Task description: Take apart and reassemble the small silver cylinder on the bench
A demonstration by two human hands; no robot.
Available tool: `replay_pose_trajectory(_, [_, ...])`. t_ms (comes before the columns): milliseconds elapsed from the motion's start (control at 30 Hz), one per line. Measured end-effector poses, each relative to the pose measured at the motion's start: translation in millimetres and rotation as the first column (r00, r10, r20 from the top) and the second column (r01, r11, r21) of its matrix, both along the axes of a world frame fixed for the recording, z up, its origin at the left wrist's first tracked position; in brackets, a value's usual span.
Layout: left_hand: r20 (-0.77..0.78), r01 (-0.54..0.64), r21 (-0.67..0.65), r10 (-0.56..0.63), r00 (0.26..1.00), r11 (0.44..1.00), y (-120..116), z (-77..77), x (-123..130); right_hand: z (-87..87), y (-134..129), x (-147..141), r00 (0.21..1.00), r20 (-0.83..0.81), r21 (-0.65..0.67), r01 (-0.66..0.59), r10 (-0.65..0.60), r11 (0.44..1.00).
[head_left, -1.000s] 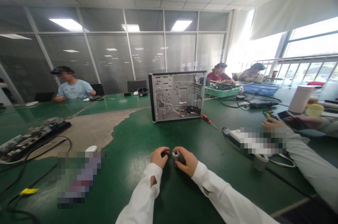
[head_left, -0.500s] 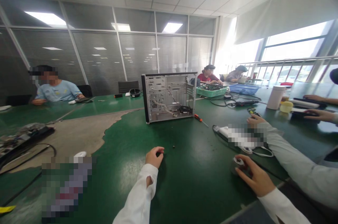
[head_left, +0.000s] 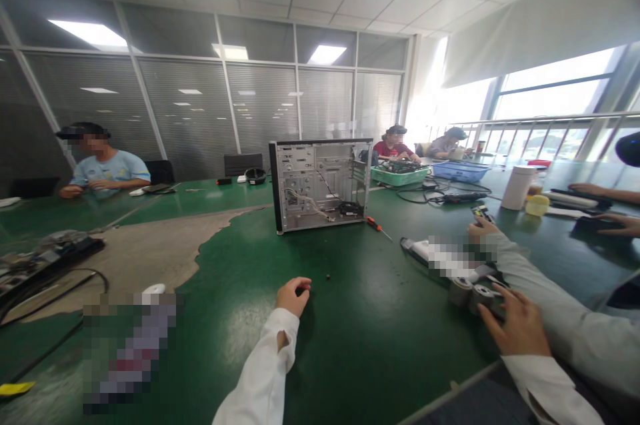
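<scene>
My left hand [head_left: 294, 295] rests on the green table [head_left: 380, 358], fingers loosely curled, with a gap between thumb and forefinger and nothing visible in it. A tiny dark piece [head_left: 328, 277] lies just to its right. Over at the right, my right hand [head_left: 517, 321] has its thumb and fingers spread beside a short grey metal cylinder [head_left: 481, 299]. Its fingertips are at the cylinder's right side. A second similar cylinder [head_left: 459, 291] stands against the first on the left. Beyond the hands, an open computer case [head_left: 320, 185] stands upright with cables inside.
A screwdriver [head_left: 379, 229] lies beside the case. A white device [head_left: 445, 257] and another person's sleeve [head_left: 560, 285] are near my right hand. Green [head_left: 400, 176] and blue baskets [head_left: 460, 172] stand farther back. Circuit parts [head_left: 50, 258] lie at left; people sit around the table.
My right hand has moved right and its fingers have come away from the cylinder. Two cylinders now show side by side. My left hand stays in place. At far left, a person's hand has drawn back.
</scene>
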State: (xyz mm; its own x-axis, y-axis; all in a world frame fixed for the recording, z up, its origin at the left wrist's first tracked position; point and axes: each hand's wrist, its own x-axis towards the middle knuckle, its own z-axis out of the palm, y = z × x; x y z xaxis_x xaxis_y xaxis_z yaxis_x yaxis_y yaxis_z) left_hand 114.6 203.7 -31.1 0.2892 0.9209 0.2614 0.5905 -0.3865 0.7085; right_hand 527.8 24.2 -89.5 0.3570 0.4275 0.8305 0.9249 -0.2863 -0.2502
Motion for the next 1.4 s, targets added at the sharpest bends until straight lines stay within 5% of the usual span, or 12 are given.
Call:
replay_pose_trajectory(67, [0.017,0.007,0.003,-0.007,1.0,1.0,1,-0.9,0,9.8,4,-24,0.995,0.102,0.004,-0.006,0.005,1.0])
replay_pose_trajectory(133, [0.038,0.011,0.0,-0.011,0.999,1.0,1,-2.0,-1,21.7,14,-57,0.972,0.168,-0.134,-0.142,0.163,0.981])
replay_pose_trajectory(233, [0.074,0.018,-0.003,-0.018,0.997,1.0,3,-3.7,-1,39.4,40,-116,0.858,0.091,-0.413,-0.429,0.505,0.803])
replay_pose_trajectory(367, [0.122,0.023,-0.004,-0.023,0.992,1.0,6,-7.2,-2,51.9,89,-182,0.737,-0.028,-0.608,-0.548,0.675,0.574])
replay_pose_trajectory(567, [0.119,0.038,-0.004,-0.038,0.992,0.999,9,-11.8,-2,45.6,155,-225,0.753,-0.094,-0.649,-0.542,0.651,0.533])
replay_pose_trajectory(733, [0.098,0.036,-0.009,-0.035,0.995,0.999,9,-11.1,-1,35.0,169,-222,0.65,-0.103,-0.595,-0.647,0.753,0.477])
replay_pose_trajectory(867, [0.097,0.034,-0.012,-0.033,0.995,0.999,8,-10.3,-1,32.7,152,-211,0.635,-0.047,-0.54,-0.666,0.771,0.515])
replay_pose_trajectory(1133, [0.111,0.038,-0.007,-0.037,0.993,0.999,7,-10.0,-2,41.9,86,-175,0.727,0.071,-0.587,-0.524,0.683,0.618])
replay_pose_trajectory(1400, [0.103,0.031,-0.002,-0.03,0.994,1.0,8,-10.9,-2,40.7,31,-48,0.884,0.325,-0.413,-0.186,0.335,0.892])
